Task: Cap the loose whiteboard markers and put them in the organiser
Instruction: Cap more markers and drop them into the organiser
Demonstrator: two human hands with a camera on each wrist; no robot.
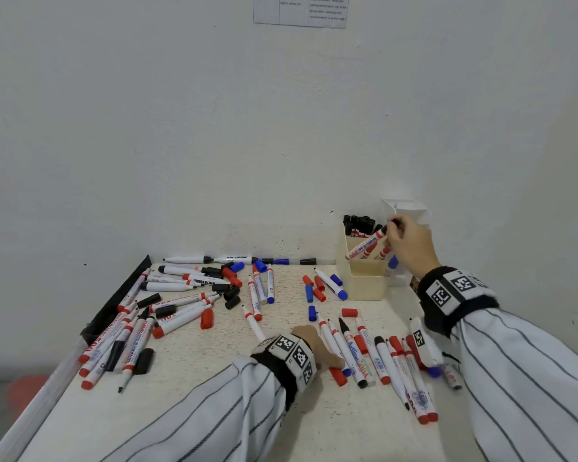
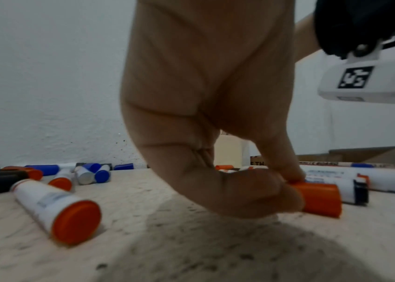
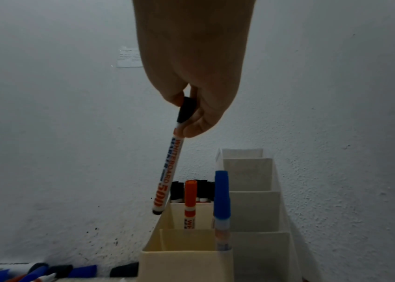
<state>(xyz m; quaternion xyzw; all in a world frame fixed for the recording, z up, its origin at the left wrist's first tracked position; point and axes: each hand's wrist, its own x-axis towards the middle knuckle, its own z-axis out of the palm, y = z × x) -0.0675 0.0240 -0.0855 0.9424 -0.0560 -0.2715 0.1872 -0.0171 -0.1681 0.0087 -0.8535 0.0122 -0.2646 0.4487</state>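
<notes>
Against a white plastered wall (image 1: 181, 128), speckled worktop (image 1: 214, 378) strewn with loose markers and caps in red, blue and black. At the back right corner, cream stepped organiser (image 1: 364, 285), its rear compartment packed with black-capped markers (image 1: 359, 225), a red-capped marker (image 3: 190, 202) in the middle one and a blue-capped marker (image 3: 222, 200) just beside it. Right hand (image 1: 411, 245) raised over the organiser, fingertips pinching the black cap of a capped whiteboard marker (image 1: 367, 243); marker tilted, its lower end at the organiser's left rim, whether touching it or just above cannot be told. Left hand (image 1: 317, 348) down on the worktop near the front, thumb and forefinger pinching a loose red cap (image 2: 319, 198) lying flat beside a row of uncapped markers (image 1: 374, 358). Striped sleeves (image 1: 528, 378) and tagged wristbands (image 1: 454, 288) on both arms. High on the wall, printed notice (image 1: 299, 10).
</notes>
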